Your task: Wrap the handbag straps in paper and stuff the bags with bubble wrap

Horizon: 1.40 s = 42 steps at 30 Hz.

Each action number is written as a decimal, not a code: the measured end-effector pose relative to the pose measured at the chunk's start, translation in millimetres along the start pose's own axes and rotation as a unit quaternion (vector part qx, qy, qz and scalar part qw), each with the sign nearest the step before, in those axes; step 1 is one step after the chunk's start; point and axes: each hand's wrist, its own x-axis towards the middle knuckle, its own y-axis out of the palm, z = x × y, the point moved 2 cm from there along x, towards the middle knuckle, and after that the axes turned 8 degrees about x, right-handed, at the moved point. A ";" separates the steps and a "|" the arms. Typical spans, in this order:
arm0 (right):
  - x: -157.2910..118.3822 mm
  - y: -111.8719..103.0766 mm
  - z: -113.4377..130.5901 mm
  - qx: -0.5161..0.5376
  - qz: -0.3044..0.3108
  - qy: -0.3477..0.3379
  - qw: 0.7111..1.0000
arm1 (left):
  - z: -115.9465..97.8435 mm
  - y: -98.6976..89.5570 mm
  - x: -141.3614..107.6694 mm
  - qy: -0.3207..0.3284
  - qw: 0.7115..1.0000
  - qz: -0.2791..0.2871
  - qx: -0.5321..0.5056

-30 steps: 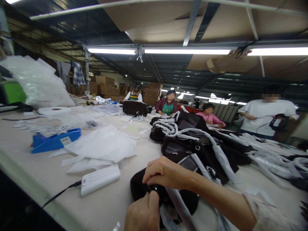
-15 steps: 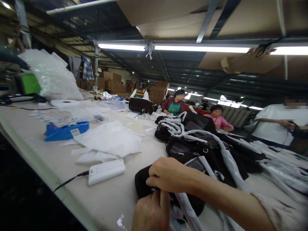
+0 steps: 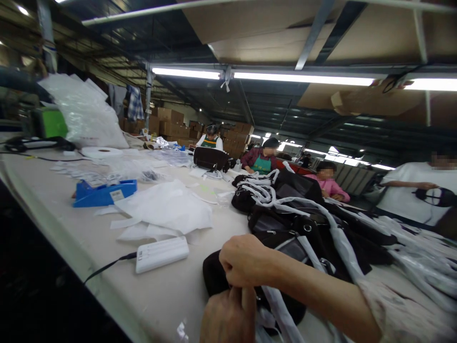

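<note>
A black bag lies at the front edge of the table, a white-wrapped strap running down from it. On top of the bag, my right hand is closed, its fingers curled down and pinching at the bag's edge. Just below and touching it, my left hand is closed too, fingertips pressed against the same spot. Whatever small part lies between the fingertips is hidden by the hands.
More black bags with wrapped straps are heaped behind and to the right. Left of my hands are a white power bank with a cable, white sheets and a blue tape dispenser. Several people work around the table.
The view has shifted slightly. My right hand has rolled a little over the bag, and both hands stay together at the same spot. At far right, a person's hand now holds up a black item.
</note>
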 end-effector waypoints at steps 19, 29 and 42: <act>-39.1 26.1 -47.9 0.484 -0.133 -0.064 0.862 | 15.5 2.8 4.3 -0.275 0.859 0.110 -0.418; -58.1 36.5 -39.0 0.271 -0.248 -0.196 0.909 | 33.0 -1.7 17.5 -0.292 0.823 0.204 -0.442; -61.4 103.8 -22.9 -0.011 -0.495 -0.227 0.839 | 58.3 -13.6 41.2 -0.259 0.702 0.394 -0.534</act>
